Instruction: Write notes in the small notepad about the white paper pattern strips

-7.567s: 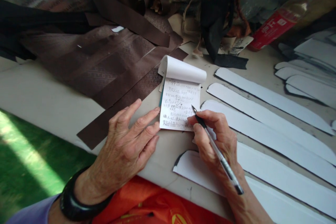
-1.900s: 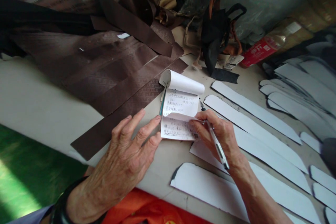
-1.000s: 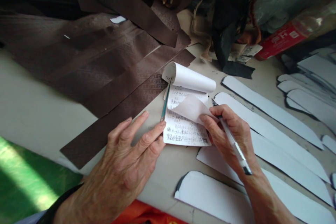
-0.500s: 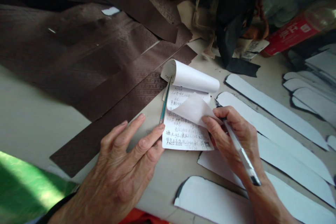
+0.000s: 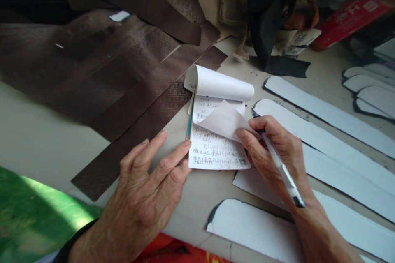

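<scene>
Since the pen (image 5: pixel 279 164) was seen writing at the foot of the page, the lower right corner of the top sheet (image 5: pixel 224 121) of the notepad (image 5: pixel 216 148) had been lifted and folded up toward the rolled-back leaves. The sheet was thus left half turned, with the written lines beneath partly uncovered. That corner was pinched between the thumb and forefinger of the right hand (image 5: pixel 277 152), while the pen was kept clamped in the same hand, its tip pointed to the upper left. The left hand (image 5: pixel 148 189) was laid flat on the table (image 5: pixel 37 131), holding nothing, its fingers (image 5: pixel 173 160) spread wide and the foremost tips set against the pad's left edge. The notepad lay at mid-frame, between the two hands, with brown strips (image 5: pixel 129 131) at upper left and white cut pieces (image 5: pixel 324 144) to the right.
</scene>
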{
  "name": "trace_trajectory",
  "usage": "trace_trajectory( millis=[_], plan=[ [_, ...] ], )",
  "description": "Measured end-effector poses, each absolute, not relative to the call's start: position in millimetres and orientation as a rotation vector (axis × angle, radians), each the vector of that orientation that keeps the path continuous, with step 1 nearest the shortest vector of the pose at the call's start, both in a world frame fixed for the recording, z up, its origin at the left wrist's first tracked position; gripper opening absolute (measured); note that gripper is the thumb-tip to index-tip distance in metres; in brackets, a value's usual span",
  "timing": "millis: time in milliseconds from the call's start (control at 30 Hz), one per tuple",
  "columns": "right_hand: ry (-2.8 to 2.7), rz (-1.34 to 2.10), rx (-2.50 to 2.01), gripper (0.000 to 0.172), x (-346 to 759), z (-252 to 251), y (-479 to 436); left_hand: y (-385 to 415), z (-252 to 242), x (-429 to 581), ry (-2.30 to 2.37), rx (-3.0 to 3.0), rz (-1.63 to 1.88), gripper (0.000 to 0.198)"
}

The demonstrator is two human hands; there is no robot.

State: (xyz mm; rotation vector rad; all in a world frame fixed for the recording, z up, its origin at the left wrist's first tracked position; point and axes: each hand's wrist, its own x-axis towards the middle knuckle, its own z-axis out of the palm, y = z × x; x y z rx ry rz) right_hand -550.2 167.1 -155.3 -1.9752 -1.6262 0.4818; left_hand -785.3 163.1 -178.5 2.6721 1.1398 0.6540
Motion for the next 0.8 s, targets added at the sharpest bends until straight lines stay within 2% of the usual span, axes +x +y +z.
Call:
trace_trajectory(
  millis=[533,800],
  plan=[
    [-1.613,0.472,-1.989,0.012,-549.2,-156.8,167.7,160.7,-179.4,-787.4,1.148,2.694,0.692,0.023],
    [-1.659,0.586,-1.938,0.010,-547.5,-152.0,164.7,163.4,-177.9,-786.6,1.100,2.735,0.669,0.024]
  ],
)
